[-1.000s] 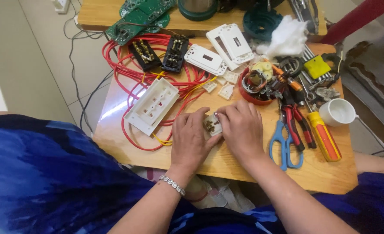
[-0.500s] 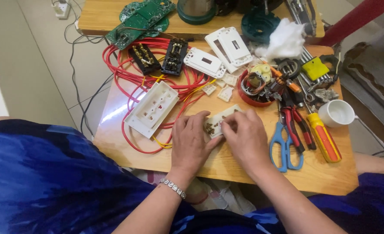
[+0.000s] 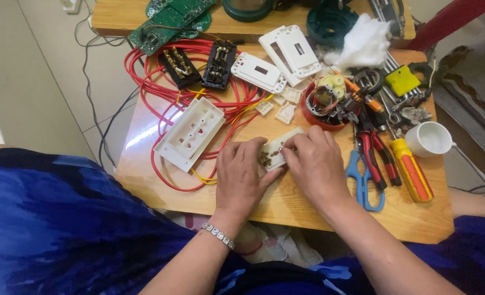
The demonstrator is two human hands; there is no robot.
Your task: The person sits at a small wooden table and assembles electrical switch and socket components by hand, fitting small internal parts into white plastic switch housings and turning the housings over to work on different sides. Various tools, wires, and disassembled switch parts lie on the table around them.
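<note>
White plastic is most of what lies on the wooden table (image 3: 286, 210): two flat cover plates (image 3: 289, 49) at the top centre, one more plate (image 3: 259, 71) w/ a small slot beside them, and a long socket housing (image 3: 190, 134) w/ rows of holes at the left, lying on red wires (image 3: 149, 82). No package or printed label shows; the only sign-like thing is a yellow square tag (image 3: 402, 80) at the top right, among metal keys. Green circuit boards (image 3: 168, 19) sit at the top left.

Compared w/ half a second ago, both hands are almost in the same place; the right fingers moved a little along the top of the part, and the part looks a bit more turned, its long edge now pointing to the upper right.

The small white socket part (image 3: 275, 153) is in the centre of the table, just in front of the red bowl (image 3: 322, 106). It is oblong, tilted, w/ brown metal contacts on the near end. Left hand (image 3: 242, 177) supports it from below-left, fingers curled and close together. Right hand (image 3: 316, 164) pinches its upper edge w/ thumb and fingertips. Blue scissors (image 3: 365, 183) and a red-yellow screwdriver (image 3: 412, 169) lie to the right.
</note>
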